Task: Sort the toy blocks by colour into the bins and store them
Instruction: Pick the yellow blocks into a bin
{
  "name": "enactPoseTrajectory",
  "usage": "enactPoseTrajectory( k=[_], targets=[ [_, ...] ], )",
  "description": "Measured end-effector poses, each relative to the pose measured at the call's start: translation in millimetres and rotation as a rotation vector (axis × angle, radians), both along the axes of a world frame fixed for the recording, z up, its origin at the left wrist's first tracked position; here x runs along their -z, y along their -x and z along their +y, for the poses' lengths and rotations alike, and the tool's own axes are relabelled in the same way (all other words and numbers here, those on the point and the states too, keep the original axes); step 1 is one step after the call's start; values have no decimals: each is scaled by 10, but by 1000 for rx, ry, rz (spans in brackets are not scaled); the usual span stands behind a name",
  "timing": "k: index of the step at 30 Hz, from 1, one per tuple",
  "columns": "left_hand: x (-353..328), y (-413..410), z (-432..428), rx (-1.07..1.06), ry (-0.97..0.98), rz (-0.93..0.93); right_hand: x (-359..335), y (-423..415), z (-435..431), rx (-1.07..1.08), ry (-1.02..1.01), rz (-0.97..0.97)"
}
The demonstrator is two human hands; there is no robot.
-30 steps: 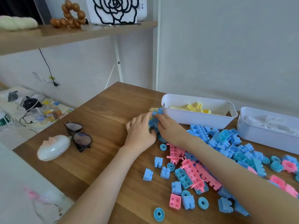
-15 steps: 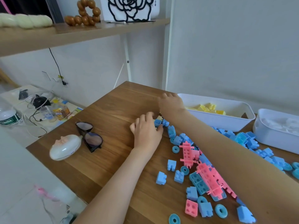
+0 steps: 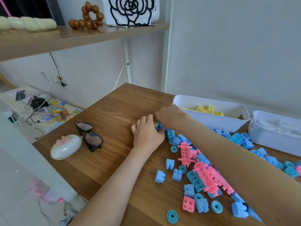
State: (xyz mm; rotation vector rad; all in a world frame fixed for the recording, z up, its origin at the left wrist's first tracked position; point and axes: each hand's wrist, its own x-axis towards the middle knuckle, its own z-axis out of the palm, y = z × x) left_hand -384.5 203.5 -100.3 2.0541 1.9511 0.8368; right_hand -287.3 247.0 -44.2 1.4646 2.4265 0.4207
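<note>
Two white bins line a wooden table below a wall shelf, where left hand and right hand together clutch studded blue blocks.

the left hand and right hand met over a few blue blocks. their fingertips were hidden there, so i couldn't tell what either held. the right forearm covered part of the blue and pink pile. the white bin on the right ran off the picture's edge, its pale contents a blur. the rose-patterned piece on the shelf was cut off at the top.
</note>
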Motion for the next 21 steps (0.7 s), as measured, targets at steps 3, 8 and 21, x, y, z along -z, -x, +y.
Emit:
enactPoseTrajectory(
  k=[3, 8, 21],
  targets=[
    [-8, 16, 7, -3, 23, -37, 44, 42, -81, 55, 86, 119],
    [-23, 63, -27, 172, 76, -267, 90, -87, -250, 128, 228, 451],
    [-62, 82, -21, 168, 111, -761, 245, -726, -668, 120, 334, 750]
  ],
)
